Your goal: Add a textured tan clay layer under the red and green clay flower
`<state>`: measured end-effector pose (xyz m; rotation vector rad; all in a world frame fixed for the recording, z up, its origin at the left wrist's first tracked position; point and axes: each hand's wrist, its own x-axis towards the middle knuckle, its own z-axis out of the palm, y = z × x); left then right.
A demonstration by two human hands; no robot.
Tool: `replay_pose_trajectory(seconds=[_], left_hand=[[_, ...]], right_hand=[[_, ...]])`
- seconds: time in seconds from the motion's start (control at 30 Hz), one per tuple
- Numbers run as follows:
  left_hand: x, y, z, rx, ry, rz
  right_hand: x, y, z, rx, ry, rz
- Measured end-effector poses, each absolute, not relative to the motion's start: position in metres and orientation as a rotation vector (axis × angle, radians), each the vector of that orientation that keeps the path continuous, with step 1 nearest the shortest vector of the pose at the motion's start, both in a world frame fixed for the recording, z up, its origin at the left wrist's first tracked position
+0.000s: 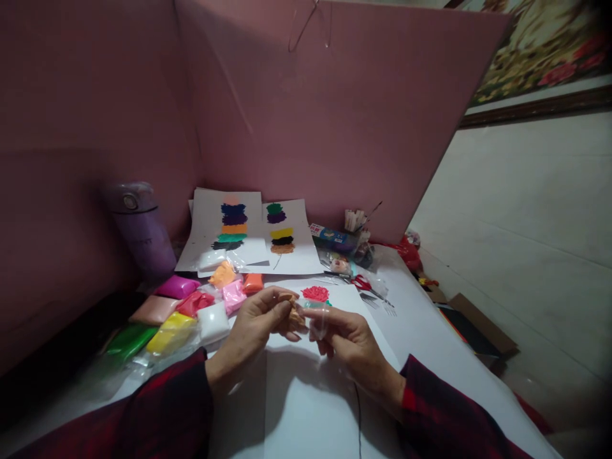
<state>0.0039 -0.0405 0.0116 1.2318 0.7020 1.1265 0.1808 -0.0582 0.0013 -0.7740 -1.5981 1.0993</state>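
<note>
My left hand is closed around a lump of tan modelling clay, pinched between thumb and fingers. Close beside it, my right hand is closed on a clear plastic bag, whose near end touches or overlaps the clay; exactly how they join cannot be made out. Both hands are over a white sheet of paper. Just behind the fingers, a red patch with a little green shows on the paper. To the left lie several clay packets, among them yellow, white and pink.
A purple bottle stands at the back left. Sheets with colour swatches lean against the pink partition. Red-handled scissors, plastic forks and a bundle of white sticks lie or stand at the back right.
</note>
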Motion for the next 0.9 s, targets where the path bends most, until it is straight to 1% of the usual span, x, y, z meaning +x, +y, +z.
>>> replay_pose_trajectory(seconds=[0.13, 0.27, 0.5, 0.7, 0.9], left_hand=[[0.0035, -0.0396, 0.0109, 1.233, 0.693, 1.125], [0.0043, -0.0387, 0.0103, 1.208, 0.690, 1.183], [0.0044, -0.0349, 0.0041, 1.192, 0.706, 1.146], [0.0065, -0.0335, 0.0033, 1.188, 0.743, 1.091], [0.0080, -0.0381, 0.0073, 1.240, 0.762, 0.977]], right_hand=[[0.1807, -0.0582, -0.0020, -0.767, -1.598, 1.144], [0.1817, -0.0565, -0.0048, -0.741, -1.690, 1.094], [0.1804, -0.0559, -0.0050, -0.841, -1.683, 1.128], [0.1777, -0.0587, -0.0056, -0.934, -1.663, 0.964], [0.1790, -0.0575, -0.0042, -0.984, -1.614, 0.948]])
